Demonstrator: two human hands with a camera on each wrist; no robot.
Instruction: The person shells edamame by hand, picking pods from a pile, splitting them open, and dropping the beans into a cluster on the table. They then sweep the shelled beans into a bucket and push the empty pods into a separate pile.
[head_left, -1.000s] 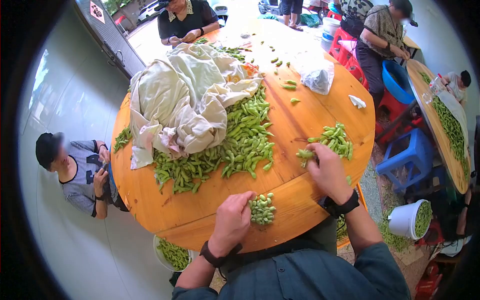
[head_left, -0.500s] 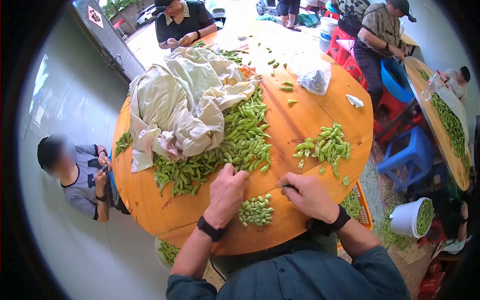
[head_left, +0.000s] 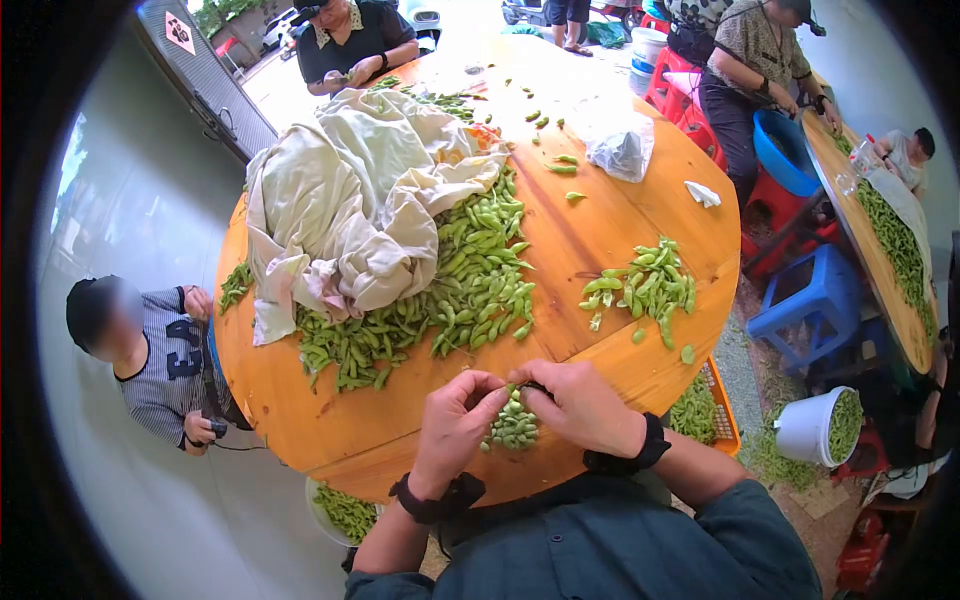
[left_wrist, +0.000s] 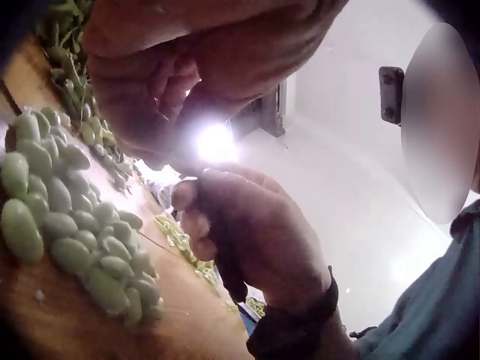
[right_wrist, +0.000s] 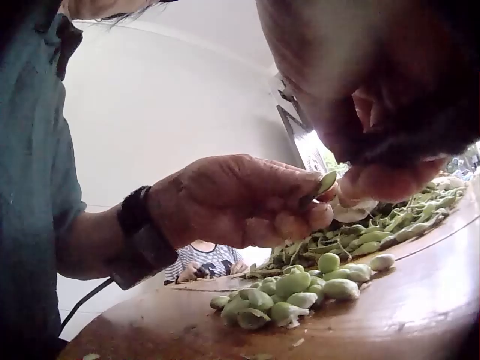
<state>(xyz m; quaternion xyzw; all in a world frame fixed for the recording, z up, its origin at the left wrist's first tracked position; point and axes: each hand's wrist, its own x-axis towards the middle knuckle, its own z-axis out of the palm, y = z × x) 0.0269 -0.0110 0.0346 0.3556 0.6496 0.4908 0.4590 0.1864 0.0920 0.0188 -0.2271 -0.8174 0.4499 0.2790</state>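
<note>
Shelled oval pale-green beans [head_left: 514, 432] sit in a small loose pile near the front edge of a round, varnished orange-brown wooden table [head_left: 590, 225], seen from the person's head. Both hands meet just above the far side of the pile. The left hand [head_left: 450, 430] has thumb and fingers brought narrowly together; the right hand [head_left: 588, 405] is curled, its fingertips beside the left's. Beyond them lies a large heap of slim, unshelled green pods [head_left: 475, 265], partly under a crumpled cream cloth [head_left: 340, 215]. A smaller cluster of green pods [head_left: 652, 285] lies to the right.

From the left wrist, the beans spread across the wood at lower left. The right hand grips a slim dark object [left_wrist: 225, 240], perhaps a tool handle; its working end cannot be made out. The left hand looms overhead, its grip hidden.

From the right wrist, the left hand pinches a small green piece [right_wrist: 327, 183], a pod end or a bean; which one is unclear. The right hand is shadowed, its fingertips close by. The bean pile rests below, apart from both hands.

The step looks like freeing beans from a pod. Done well, it probably wants a light pinch near the opening, the dark object angled away from the left fingertips, and a low release over the pile so that nothing rolls off.
</note>
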